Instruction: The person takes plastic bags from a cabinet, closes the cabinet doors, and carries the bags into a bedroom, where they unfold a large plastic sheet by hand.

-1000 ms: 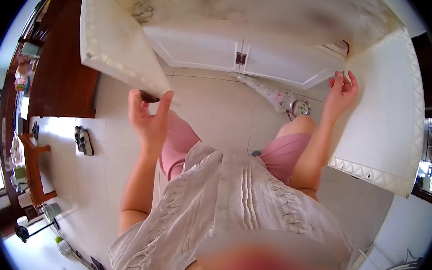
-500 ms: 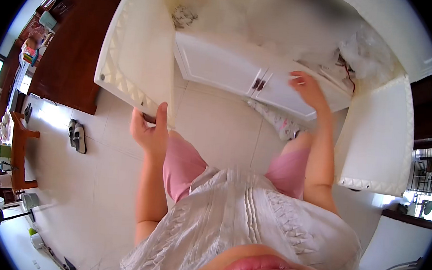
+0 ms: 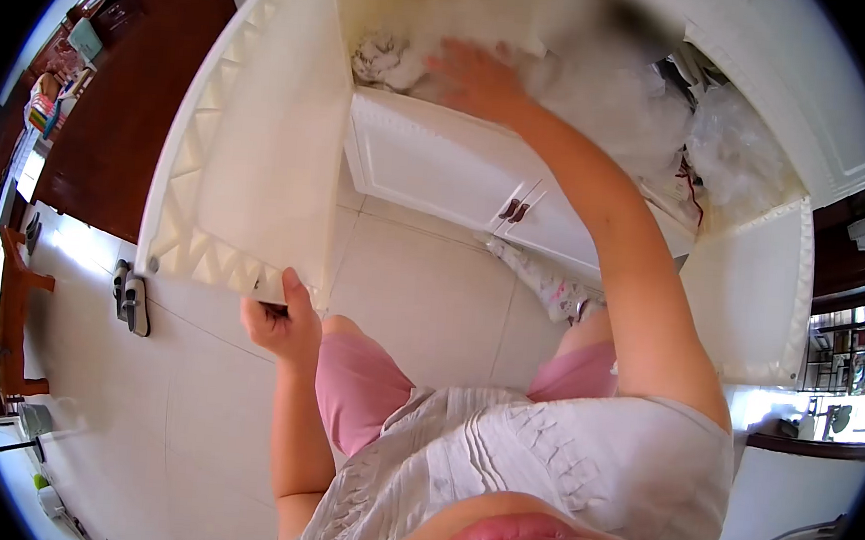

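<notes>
Our right hand (image 3: pixel 481 81), fingers spread, moved toward the cabinet (image 3: pixel 408 113)'s left edge; contents (image 3: pixel 609 112) blur; our left hand (image 3: pixel 286 318) grips a cream door (image 3: pixel 269 168).

We see crumpled clear plastic (image 3: pixel 732 141) and a patterned white bundle (image 3: pixel 379 60) on the cabinet shelf (image 3: pixel 396 103) — and slippers (image 3: pixel 136 307) on the tiled floor (image 3: pixel 217 405).

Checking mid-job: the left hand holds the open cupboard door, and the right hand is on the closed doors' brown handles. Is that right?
Not quite: the right hand isn't on the closed doors' brown handles; the head view shows it near the grey-and-white bundle. The left hand does hold the open cupboard door.
</notes>
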A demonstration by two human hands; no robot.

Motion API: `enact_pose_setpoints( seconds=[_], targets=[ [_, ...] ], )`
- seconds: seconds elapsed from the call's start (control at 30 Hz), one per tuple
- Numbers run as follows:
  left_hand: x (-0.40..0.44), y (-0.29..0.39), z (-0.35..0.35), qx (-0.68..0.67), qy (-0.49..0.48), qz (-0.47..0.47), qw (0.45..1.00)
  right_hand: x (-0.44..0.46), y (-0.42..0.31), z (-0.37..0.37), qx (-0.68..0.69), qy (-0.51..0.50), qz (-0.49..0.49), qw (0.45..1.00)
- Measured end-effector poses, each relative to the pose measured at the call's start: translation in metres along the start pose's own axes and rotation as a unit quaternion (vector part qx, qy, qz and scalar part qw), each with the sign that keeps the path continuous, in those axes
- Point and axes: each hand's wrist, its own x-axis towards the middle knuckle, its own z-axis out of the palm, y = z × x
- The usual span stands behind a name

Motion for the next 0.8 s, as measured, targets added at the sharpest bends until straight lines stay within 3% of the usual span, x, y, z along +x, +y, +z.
enact_pose_setpoints(
  seconds=[0.07,0.13,0.17,0.23,0.37,0.43,0.5,0.6,0.77,0.8],
  targets=[
    [-0.007,-0.009,0.005,0.023,0.060,0.056,0.996,0.038,0.017,0.009,-0.009,0.015,0.005,1.000],
    [-0.011,-0.016,0.007,0.005,0.081,0.045,0.996,0.072,0.028,0.016,0.120,0.067,0.085,0.987],
    [-0.011,-0.019,0.009,-0.013,0.108,0.035,0.993,0.088,0.032,0.018,0.121,0.066,0.089,0.986],
    [-0.010,-0.019,0.007,-0.013,0.103,0.037,0.994,0.112,0.038,0.029,0.195,-0.014,0.121,0.973],
    [-0.018,-0.017,0.013,0.031,0.084,0.092,0.992,0.149,0.047,0.072,0.183,-0.043,0.053,0.981],
    [-0.022,-0.011,0.022,0.004,0.084,0.115,0.990,0.147,0.044,0.078,0.196,-0.110,0.120,0.967],
    [-0.023,-0.006,0.027,-0.004,0.077,0.109,0.991,0.132,0.032,0.084,0.166,-0.059,0.122,0.977],
    [-0.028,0.000,0.032,-0.032,0.052,0.092,0.994,0.076,0.002,0.013,0.068,-0.032,0.078,0.994],
    [-0.054,0.010,0.056,-0.042,0.010,0.052,0.998,0.057,-0.018,-0.037,0.103,-0.083,0.025,0.991],
    [-0.058,0.013,0.064,-0.009,-0.060,0.094,0.994,0.048,-0.019,-0.044,0.101,-0.084,0.033,0.991]
  ],
)
